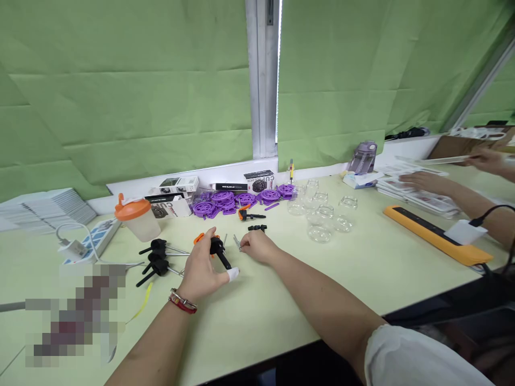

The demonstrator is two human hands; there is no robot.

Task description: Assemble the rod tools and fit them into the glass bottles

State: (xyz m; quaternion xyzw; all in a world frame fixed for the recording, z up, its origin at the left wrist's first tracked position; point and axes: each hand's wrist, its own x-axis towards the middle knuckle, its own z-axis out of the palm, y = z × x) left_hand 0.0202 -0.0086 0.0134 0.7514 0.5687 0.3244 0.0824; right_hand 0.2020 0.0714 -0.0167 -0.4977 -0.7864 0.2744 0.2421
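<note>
My left hand (203,265) is closed around a small black clamp with an orange part (218,247), held just above the pale green table (281,300). A white wrap covers the thumb tip. My right hand (257,245) rests on the table beside it, fingers pinched on a thin metal rod (237,242). To the left of my left hand lie three assembled black clamps (156,257) with metal bars. Another orange and black clamp (247,214) lies further back, with a small black part (257,228) near my right hand.
Purple plastic wheels (237,199) and small product boxes (177,186) lie along the back edge. Several clear glass jars (322,214) stand to the right. An orange-lidded cup (137,217) and power strip (94,238) are left. Another person's arms (442,187) work over a long orange device (434,236).
</note>
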